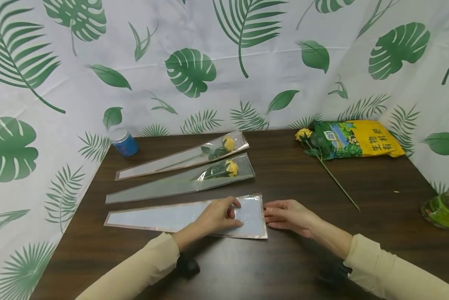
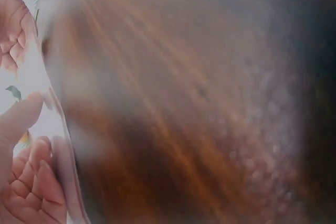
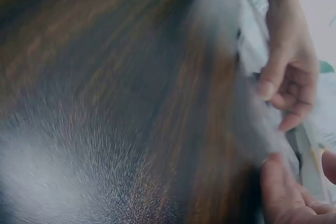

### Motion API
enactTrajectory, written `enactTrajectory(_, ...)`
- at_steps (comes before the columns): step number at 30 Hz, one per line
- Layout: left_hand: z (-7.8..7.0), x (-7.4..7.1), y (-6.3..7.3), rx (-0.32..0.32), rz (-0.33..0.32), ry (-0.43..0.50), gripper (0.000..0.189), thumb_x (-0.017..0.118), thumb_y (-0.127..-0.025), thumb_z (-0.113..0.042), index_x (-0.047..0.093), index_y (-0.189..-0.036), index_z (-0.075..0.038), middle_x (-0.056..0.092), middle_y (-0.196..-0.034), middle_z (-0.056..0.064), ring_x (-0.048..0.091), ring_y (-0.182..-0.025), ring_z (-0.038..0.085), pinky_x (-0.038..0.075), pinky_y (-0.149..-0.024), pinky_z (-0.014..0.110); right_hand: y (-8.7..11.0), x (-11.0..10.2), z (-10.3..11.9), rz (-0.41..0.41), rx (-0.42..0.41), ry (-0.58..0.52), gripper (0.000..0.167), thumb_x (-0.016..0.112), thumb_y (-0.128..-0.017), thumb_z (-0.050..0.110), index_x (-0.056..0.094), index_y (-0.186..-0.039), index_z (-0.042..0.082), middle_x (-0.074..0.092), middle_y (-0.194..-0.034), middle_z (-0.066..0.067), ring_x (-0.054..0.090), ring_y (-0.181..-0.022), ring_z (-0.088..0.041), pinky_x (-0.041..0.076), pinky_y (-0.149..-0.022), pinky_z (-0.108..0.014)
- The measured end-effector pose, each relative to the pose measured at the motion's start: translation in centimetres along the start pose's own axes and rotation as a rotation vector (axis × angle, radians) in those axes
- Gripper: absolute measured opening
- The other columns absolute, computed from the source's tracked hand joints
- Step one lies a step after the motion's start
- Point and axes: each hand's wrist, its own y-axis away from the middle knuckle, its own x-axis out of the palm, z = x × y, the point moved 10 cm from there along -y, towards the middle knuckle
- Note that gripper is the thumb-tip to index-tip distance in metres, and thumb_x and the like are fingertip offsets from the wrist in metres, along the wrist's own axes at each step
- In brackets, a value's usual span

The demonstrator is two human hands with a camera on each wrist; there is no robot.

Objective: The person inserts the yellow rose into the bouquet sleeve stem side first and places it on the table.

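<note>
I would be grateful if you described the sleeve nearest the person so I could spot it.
On the dark table, look left of centre for the long, tapering front sleeve. It lies under the left hand, with the right hand at its wide end. The middle sleeve and back sleeve each hold a yellow rose; here none shows.

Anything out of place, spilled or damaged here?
A tiny pale fleck lies alone on the dark table, right of the unwrapped yellow rose, so it looks stray; too small to identify. No spill or damage shows.
</note>
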Motion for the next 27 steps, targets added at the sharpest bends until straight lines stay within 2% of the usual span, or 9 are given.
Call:
enactTrajectory(2, 0.3, -0.1, -0.1, -0.012, -0.018, 0.024, 0.039, 0.079, -0.075, -0.021, 0.06, -0.106, -0.006, 0.06, -0.071, -0.002, 0.046, -0.058, 0.001, 0.041, -0.057, 0.018, -0.7, 0.2, 0.0, -0.004, -0.019, 0.06, 0.054, 0.054, -0.096, 0.016, 0.034, -0.134, -0.017, 0.065, -0.104, -0.009, 0.065, -0.09, -0.014, 0.054, -0.08, -0.031)
enactTrajectory(5, 0.8, -0.2, -0.3, -0.057, -0.048, 0.083, 0.039, 0.078, -0.077, -0.021, 0.06, -0.109, -0.007, 0.062, -0.074, -0.002, 0.048, -0.06, 0.001, 0.041, -0.058, 0.018, -1.8, 0.5, 0.2, -0.011, -0.047, 0.151, 0.041, 0.055, -0.095, 0.014, 0.048, -0.124, -0.014, 0.065, -0.092, -0.004, 0.064, -0.081, -0.012, 0.055, -0.071, -0.029)
enactTrajectory(7, 1.1, -0.2, -0.3, -0.086, -0.082, 0.126, 0.039, 0.078, -0.077, -0.021, 0.061, -0.109, -0.007, 0.064, -0.076, -0.002, 0.049, -0.06, 0.001, 0.042, -0.057, 0.018, -2.3, 0.7, 0.5, -0.034, -0.069, 0.21, 0.027, 0.057, -0.093, 0.012, 0.056, -0.108, -0.011, 0.062, -0.079, 0.0, 0.061, -0.071, -0.009, 0.055, -0.062, -0.025)
enactTrajectory(10, 1.4, -0.4, -0.3, -0.122, -0.151, 0.185, 0.036, 0.078, -0.077, -0.02, 0.063, -0.107, -0.007, 0.067, -0.08, 0.001, 0.05, -0.061, 0.002, 0.042, -0.056, 0.019, -2.7, 0.6, 1.2, -0.087, -0.11, 0.26, 0.015, 0.06, -0.091, 0.01, 0.058, -0.088, -0.005, 0.053, -0.065, 0.004, 0.054, -0.059, -0.006, 0.051, -0.052, -0.022)
enactTrajectory(12, 1.5, -0.6, -0.2, -0.14, -0.206, 0.226, 0.035, 0.078, -0.077, -0.02, 0.064, -0.107, -0.006, 0.068, -0.083, 0.005, 0.05, -0.061, 0.003, 0.043, -0.056, 0.019, -2.8, 0.6, 1.7, -0.12, -0.152, 0.274, 0.016, 0.061, -0.09, 0.008, 0.056, -0.081, -0.004, 0.051, -0.062, 0.004, 0.053, -0.057, -0.006, 0.051, -0.05, -0.022)
enactTrajectory(17, 1.6, -0.7, 0.1, -0.2, -0.32, 0.274, 0.036, 0.077, -0.077, -0.023, 0.067, -0.108, -0.007, 0.069, -0.087, 0.006, 0.05, -0.061, 0.002, 0.043, -0.056, 0.018, -2.6, 0.8, 3.1, -0.162, -0.267, 0.343, 0.019, 0.063, -0.088, 0.006, 0.056, -0.079, -0.008, 0.058, -0.063, 0.002, 0.06, -0.06, -0.008, 0.055, -0.054, -0.03)
enactTrajectory(20, 1.6, -0.8, 0.2, -0.239, -0.357, 0.268, 0.032, 0.077, -0.077, -0.024, 0.07, -0.106, -0.012, 0.07, -0.086, 0.002, 0.05, -0.061, 0.0, 0.042, -0.056, 0.017, -2.5, 0.8, 3.7, -0.191, -0.327, 0.419, 0.02, 0.065, -0.087, 0.008, 0.056, -0.076, -0.007, 0.058, -0.062, 0.002, 0.06, -0.059, -0.009, 0.055, -0.052, -0.031)
enactTrajectory(23, 1.6, -0.9, 0.2, -0.249, -0.382, 0.26, 0.024, 0.076, -0.078, -0.023, 0.073, -0.101, -0.014, 0.07, -0.084, -0.001, 0.051, -0.062, 0.0, 0.042, -0.055, 0.017, -2.5, 0.8, 4.3, -0.221, -0.376, 0.483, 0.022, 0.067, -0.086, 0.01, 0.057, -0.072, -0.003, 0.056, -0.059, 0.002, 0.058, -0.056, -0.01, 0.054, -0.05, -0.031)
enactTrajectory(27, 2.0, -0.9, 0.7, -0.267, -0.413, 0.273, 0.016, 0.074, -0.081, -0.021, 0.075, -0.095, -0.014, 0.072, -0.083, -0.001, 0.054, -0.064, 0.002, 0.043, -0.056, 0.018, -2.9, 1.0, 4.2, -0.223, -0.39, 0.518, 0.024, 0.067, -0.087, 0.013, 0.056, -0.07, 0.0, 0.051, -0.056, 0.003, 0.055, -0.052, -0.011, 0.053, -0.048, -0.03)
